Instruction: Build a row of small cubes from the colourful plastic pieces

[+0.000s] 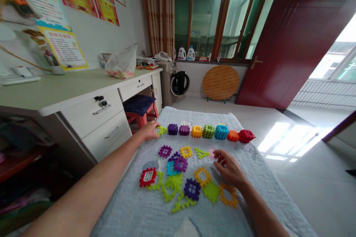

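My left hand [151,131] is closed around a lime-green interlocking plastic piece [161,130] at the left end of a row. That row continues rightward with a dark purple stack [172,129], a yellow stack [197,131], a green stack [208,131], a blue stack [221,132] and a red stack [246,136]. Over the cloth, my right hand [228,166] is open, fingers apart and slightly bent, beside a pale pink piece [211,153] that it partly hides. Left of that lies a lime-green triangle [201,153]. Loose pieces nearer me include a red square [147,177] and an orange frame [228,195].
A pale blue cloth [125,200] covers the table. To the left runs a desk [83,85] bearing a plastic bag [122,63]. A stool [140,107], a washing machine [168,81] and a round wooden tabletop [221,82] stand beyond. A red door [286,44] is at right.
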`<control>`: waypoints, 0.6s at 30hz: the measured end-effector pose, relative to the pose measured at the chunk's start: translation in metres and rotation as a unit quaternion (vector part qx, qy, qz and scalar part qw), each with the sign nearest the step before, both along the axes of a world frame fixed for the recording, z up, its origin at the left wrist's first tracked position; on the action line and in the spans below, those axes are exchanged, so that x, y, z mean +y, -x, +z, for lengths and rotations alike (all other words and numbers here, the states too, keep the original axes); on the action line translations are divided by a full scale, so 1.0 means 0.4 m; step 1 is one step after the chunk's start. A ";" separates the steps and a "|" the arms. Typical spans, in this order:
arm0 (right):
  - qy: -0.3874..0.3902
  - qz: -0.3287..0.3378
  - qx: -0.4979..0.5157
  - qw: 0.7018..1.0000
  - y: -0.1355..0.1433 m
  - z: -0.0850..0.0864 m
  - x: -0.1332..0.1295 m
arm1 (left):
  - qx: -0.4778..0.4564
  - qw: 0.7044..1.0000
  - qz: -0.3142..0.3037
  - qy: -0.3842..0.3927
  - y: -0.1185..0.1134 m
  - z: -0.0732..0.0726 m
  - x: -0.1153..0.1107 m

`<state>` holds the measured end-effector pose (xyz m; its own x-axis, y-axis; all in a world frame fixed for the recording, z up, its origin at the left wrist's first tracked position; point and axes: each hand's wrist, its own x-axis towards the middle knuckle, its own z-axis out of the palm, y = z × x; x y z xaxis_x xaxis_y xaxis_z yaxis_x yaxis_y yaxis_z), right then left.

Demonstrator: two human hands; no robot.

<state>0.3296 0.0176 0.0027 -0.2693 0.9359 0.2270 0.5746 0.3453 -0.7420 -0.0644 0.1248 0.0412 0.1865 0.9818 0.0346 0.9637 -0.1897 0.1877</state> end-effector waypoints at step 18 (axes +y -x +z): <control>0.010 0.008 -0.008 1.000 0.002 -0.003 -0.001 | 0.053 0.992 -0.038 0.107 -0.051 -0.027 0.125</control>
